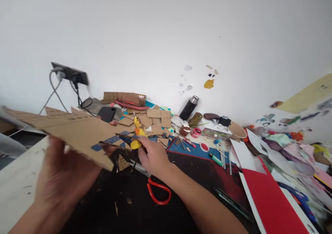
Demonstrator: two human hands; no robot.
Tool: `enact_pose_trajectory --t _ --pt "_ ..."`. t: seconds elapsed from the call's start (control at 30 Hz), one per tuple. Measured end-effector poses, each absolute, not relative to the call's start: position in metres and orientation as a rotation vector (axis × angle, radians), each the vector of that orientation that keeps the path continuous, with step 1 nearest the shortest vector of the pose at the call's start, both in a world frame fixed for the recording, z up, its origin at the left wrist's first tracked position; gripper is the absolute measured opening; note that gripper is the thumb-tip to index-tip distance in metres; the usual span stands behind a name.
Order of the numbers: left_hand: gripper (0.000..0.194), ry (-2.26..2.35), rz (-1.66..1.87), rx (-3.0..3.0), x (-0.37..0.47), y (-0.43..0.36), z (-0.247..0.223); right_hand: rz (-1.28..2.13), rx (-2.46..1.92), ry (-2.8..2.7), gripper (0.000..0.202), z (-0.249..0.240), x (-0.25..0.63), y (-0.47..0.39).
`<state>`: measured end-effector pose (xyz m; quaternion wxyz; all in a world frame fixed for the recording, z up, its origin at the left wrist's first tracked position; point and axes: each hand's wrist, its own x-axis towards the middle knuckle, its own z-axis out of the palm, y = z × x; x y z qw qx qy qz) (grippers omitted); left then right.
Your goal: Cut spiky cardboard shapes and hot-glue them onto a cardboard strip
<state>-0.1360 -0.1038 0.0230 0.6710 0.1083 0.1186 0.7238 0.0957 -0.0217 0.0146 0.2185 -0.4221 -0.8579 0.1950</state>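
Observation:
My left hand point(62, 171) holds a large piece of cut cardboard point(75, 130) from below, tilted above the dark mat. The cardboard has jagged points along its far edge and blue print near its right end. Fingers of my right hand point(153, 156) are closed round a yellow tool point(135, 144) that looks like a glue gun, close to the cardboard's right end. Thin dark-edged strips reach from the cardboard toward the tool. Below my right hand, red-handled scissors point(158, 191) lie on the mat.
Cardboard scraps point(154, 116) and a phone point(106, 114) lie toward the wall. A black thermos point(189, 108) leans behind small jars point(185, 130). Right of the mat are red paper point(272, 196) and piled craft materials point(298, 147). A power strip point(70, 73) hangs at upper left.

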Motion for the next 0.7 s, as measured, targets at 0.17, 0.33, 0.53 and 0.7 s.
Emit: enact_pose_trajectory --t 0.17,0.33,0.53,0.7 --pt "0.076 0.376 1.427 0.313 -0.073 -0.071 0.027 0.544 -1.256 -2.266 0.050 0.008 0.146 -0.038" --pt "0.064 0.258 1.259 0.376 -0.054 -0.058 0.013 0.666 -1.347 -2.098 0.050 0.003 0.169 -0.039" --pt "0.066 0.325 1.262 0.416 -0.034 -0.039 0.021 1.035 -1.117 -1.853 0.052 -0.015 0.184 -0.039" --pt "0.061 0.387 1.226 0.370 -0.032 -0.034 0.007 1.410 -0.936 -1.443 0.048 -0.035 0.196 -0.039"
